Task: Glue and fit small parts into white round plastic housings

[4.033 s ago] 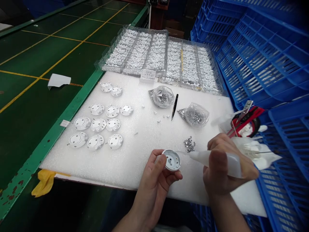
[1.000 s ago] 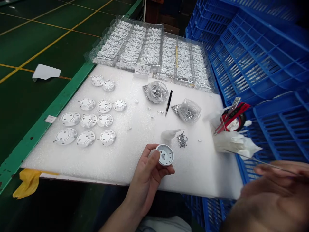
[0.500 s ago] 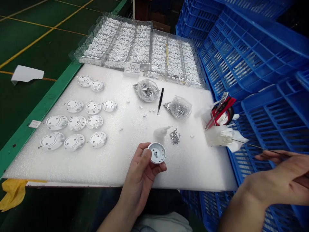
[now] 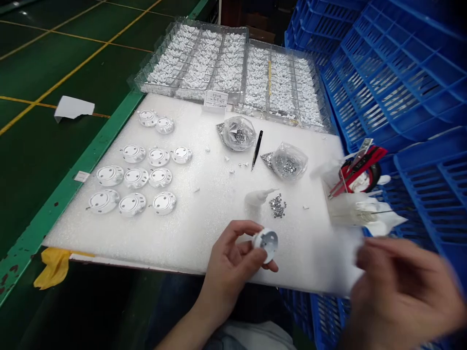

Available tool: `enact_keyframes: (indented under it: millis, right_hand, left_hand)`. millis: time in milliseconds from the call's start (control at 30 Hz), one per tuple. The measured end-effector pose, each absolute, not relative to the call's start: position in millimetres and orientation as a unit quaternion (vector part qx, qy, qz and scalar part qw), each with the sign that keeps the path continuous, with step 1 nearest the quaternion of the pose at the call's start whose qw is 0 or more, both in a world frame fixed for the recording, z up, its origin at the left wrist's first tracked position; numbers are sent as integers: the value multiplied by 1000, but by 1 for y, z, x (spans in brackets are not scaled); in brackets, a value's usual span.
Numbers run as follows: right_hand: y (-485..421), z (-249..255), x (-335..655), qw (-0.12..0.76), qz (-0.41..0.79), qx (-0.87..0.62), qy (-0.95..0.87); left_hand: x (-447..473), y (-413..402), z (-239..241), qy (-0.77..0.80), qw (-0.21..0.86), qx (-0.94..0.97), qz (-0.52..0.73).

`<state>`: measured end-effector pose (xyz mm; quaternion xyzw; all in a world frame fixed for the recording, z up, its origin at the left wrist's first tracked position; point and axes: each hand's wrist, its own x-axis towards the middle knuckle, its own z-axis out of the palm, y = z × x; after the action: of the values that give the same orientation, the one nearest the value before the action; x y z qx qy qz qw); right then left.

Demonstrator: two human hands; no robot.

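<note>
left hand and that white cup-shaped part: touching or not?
Touching. The head view shows the left hand gripping the white cup-shaped part, thumb overlapping its lower edge, no gap between them.

From here I see two trays (image 4: 178,93) at the far end of the table (image 4: 204,228), a card (image 4: 216,99) before them, crates (image 4: 426,155) along the right. Discs (image 4: 136,178) lie in rows on the left; a tool (image 4: 257,149) lies between two bags (image 4: 239,133). Nearer, a bottle (image 4: 255,198) sits left of some bits (image 4: 278,206), behind the cup (image 4: 269,244) in the left hand (image 4: 235,253).
</note>
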<state>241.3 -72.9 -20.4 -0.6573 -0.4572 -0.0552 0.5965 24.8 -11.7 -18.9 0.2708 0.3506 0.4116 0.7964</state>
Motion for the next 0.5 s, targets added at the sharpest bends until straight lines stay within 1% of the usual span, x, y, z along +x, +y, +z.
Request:
enact_keyframes:
  millis: [67,133,200,300,400,500]
  right_hand:
    - [-67,-21,210,524,66,-626,-574]
    - [-58,-22,190,477,138,-591,-636]
    - [-51,-24,181,464,143,-576,-658]
    - [-47,-29,179,460,115,-578,-664]
    - [-49,-35,178,461,111,-584,-659]
    - [-50,-38,176,467,112,-583,-656]
  left_hand:
    - [19,-11,-19,369,735,397,407]
    - [11,-7,-18,366,661,513,407]
    - [4,-3,-19,350,609,585,406]
    - [-2,1,-23,361,572,607,416]
    - [-3,2,-27,392,564,585,431]
    - [-1,2,-28,405,592,544,436]
